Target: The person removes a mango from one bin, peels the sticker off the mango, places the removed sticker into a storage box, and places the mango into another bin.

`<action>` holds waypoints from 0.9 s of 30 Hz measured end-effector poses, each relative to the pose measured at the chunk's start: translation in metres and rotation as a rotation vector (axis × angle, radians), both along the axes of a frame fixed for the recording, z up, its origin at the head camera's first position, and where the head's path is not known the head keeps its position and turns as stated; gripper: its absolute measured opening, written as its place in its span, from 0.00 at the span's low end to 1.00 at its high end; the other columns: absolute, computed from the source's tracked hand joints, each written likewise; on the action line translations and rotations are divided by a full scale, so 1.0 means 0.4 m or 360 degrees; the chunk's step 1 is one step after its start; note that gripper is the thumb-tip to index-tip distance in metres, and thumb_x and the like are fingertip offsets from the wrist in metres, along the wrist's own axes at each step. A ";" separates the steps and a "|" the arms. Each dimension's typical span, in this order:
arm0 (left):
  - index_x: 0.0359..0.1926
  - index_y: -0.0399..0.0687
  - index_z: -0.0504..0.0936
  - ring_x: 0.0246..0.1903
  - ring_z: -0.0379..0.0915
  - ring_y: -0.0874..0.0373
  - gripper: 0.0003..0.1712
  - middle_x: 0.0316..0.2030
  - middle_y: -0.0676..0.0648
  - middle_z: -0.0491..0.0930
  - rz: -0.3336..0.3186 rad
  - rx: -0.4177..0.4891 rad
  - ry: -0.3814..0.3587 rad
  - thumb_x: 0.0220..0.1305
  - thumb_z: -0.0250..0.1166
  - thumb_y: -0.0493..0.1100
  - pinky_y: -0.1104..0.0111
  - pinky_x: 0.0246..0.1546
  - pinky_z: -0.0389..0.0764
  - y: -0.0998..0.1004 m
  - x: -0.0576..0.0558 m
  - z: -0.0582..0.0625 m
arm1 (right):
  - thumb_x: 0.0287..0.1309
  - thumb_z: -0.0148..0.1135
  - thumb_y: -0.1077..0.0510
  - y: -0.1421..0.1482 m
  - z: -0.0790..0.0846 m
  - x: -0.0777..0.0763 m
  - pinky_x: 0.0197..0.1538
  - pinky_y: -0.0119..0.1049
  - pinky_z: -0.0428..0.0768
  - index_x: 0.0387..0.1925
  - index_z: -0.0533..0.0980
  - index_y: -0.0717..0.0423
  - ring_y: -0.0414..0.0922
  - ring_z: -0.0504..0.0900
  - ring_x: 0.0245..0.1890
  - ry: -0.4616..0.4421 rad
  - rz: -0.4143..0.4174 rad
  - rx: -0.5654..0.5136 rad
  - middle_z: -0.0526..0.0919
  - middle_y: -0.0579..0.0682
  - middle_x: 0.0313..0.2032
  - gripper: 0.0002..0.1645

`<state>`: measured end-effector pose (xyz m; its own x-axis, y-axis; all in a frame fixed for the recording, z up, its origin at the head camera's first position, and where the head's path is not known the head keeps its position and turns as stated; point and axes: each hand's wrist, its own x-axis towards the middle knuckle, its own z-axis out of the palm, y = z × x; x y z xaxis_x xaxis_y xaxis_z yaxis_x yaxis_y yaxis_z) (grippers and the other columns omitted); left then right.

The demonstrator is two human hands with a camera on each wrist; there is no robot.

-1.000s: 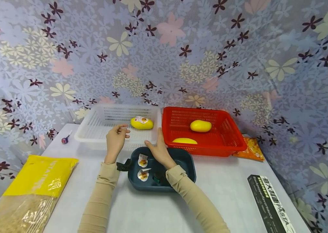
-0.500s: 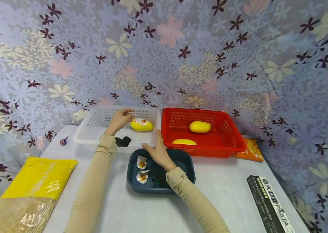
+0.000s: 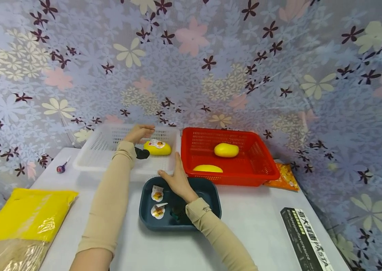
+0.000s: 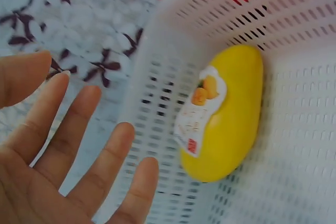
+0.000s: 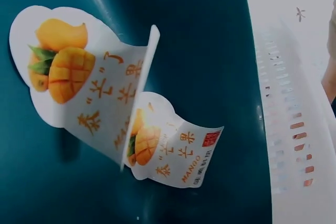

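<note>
Over the back of the white basket [image 3: 89,162] reaches my left hand [image 3: 139,133], its fingers spread and holding nothing. Close to it a yellow mango [image 3: 158,148] lies on the basket floor; its white mango label [image 4: 199,108] faces up in the left wrist view. My right hand [image 3: 179,180] extends across the dark teal tray [image 3: 145,222], fingers straight, fingertips at the white basket's near right corner. Two loose mango labels lie in that tray, one flat label [image 5: 178,150] and one label with a raised edge [image 5: 79,66]. The right wrist view shows no part of the right hand.
A red basket [image 3: 245,180] beside the white one holds two yellow mangoes [image 3: 226,150]. An orange snack packet [image 3: 284,177] is partly under its right side. At left are a lollipop [image 3: 61,168] and a large yellow bag [image 3: 28,214]; a black pasta box [image 3: 304,237] lies right.
My left hand has moved from the front of the white basket toward its back, above the mango, and its fingers have straightened. The right hand stays over the tray. The head view has shifted slightly.
</note>
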<state>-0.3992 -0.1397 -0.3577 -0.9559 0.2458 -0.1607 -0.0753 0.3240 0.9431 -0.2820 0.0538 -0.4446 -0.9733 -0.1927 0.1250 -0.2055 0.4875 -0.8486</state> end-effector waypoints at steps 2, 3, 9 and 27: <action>0.73 0.43 0.58 0.72 0.53 0.39 0.30 0.72 0.37 0.58 0.0034 0.0042 -0.0020 0.73 0.48 0.41 0.47 0.71 0.57 -0.004 -0.010 -0.017 | 0.62 0.60 0.42 -0.002 -0.001 0.003 0.74 0.62 0.48 0.76 0.37 0.56 0.56 0.45 0.77 0.0013 0.0015 0.0005 0.39 0.56 0.77 0.57; 0.73 0.43 0.58 0.72 0.53 0.39 0.30 0.72 0.37 0.58 0.0057 0.0067 -0.0021 0.73 0.48 0.41 0.47 0.71 0.57 -0.006 -0.016 -0.025 | 0.62 0.60 0.42 -0.001 -0.001 0.004 0.74 0.62 0.48 0.76 0.37 0.57 0.56 0.45 0.77 0.0030 0.0019 0.0003 0.39 0.56 0.77 0.57; 0.73 0.43 0.59 0.72 0.52 0.41 0.30 0.73 0.39 0.57 0.0186 0.0171 -0.0021 0.73 0.49 0.40 0.48 0.72 0.56 -0.004 -0.046 -0.059 | 0.62 0.61 0.43 0.008 0.003 0.005 0.75 0.56 0.51 0.76 0.39 0.56 0.56 0.48 0.76 0.0096 -0.0006 0.0008 0.42 0.57 0.77 0.56; 0.71 0.41 0.62 0.72 0.48 0.34 0.35 0.73 0.33 0.53 -0.0075 -0.0360 -0.0107 0.61 0.52 0.39 0.43 0.70 0.56 0.022 -0.105 -0.169 | 0.63 0.59 0.42 0.007 -0.017 0.010 0.73 0.58 0.54 0.76 0.39 0.55 0.57 0.50 0.75 0.0084 0.0004 -0.0011 0.43 0.57 0.77 0.55</action>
